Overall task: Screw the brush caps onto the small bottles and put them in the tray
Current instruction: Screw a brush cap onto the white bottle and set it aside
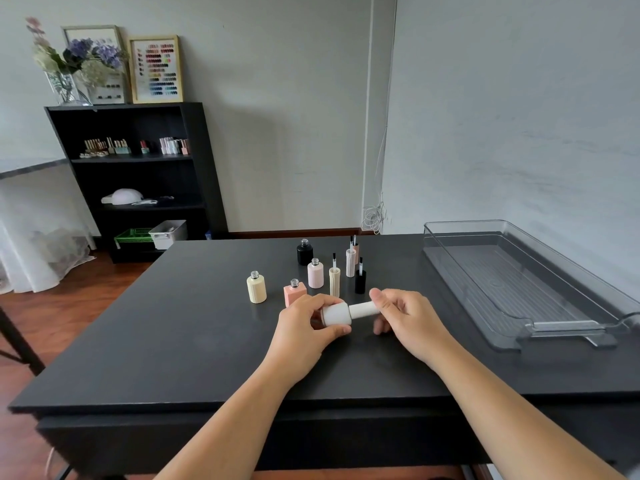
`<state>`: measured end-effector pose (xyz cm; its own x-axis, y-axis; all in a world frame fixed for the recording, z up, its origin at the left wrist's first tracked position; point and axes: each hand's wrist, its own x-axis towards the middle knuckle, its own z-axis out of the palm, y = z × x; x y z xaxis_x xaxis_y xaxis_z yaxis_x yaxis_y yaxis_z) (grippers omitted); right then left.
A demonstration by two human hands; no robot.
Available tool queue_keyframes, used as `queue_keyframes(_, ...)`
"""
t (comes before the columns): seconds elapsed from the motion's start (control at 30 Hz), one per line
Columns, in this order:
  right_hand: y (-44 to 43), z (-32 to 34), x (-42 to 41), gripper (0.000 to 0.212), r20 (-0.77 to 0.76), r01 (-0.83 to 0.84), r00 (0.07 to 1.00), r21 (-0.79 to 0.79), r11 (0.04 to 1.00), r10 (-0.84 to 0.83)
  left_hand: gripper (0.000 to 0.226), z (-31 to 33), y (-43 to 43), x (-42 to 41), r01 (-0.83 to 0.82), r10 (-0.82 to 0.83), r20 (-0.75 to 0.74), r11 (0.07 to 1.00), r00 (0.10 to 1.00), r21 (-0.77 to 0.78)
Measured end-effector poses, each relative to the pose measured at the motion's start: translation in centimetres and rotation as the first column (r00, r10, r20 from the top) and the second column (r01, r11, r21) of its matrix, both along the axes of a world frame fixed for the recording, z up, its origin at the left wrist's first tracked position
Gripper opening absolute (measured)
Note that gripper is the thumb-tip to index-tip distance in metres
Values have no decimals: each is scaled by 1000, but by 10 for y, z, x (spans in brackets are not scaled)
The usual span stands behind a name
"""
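My left hand grips a white bottle held sideways above the black table. My right hand pinches the white cap that sits on the bottle's neck. Behind them stand open bottles: a cream one, a square pink one, a pale pink one and a black one. Upturned brush caps stand beside them: a cream cap, a white cap, a pink cap and a black cap. The clear plastic tray lies at the right with nothing in it.
A black shelf unit with polish bottles, a lamp and bins stands by the far wall at the left. Framed colour charts and a vase of flowers sit on top of it. The table's near edge runs just below my forearms.
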<state>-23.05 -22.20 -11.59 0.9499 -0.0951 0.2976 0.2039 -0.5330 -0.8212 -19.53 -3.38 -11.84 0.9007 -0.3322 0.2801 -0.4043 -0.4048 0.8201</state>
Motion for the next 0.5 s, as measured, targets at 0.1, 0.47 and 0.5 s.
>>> queue_keyframes(0.1,-1,-1,1,7,30,-84,996,-61,995,86,34,0,0,0,-4,4,-3,1000,1000,-2)
queue_keyframes(0.47,1,2,-2,9,15,-64,998,-28,998,65,35,-1,0,-1,-3,3,4,1000,1000,0)
queue_keyframes(0.5,-1,2,-2,4,19,-70,997,-45,996,71,35,-1,0,0,-3,3,3,1000,1000,6)
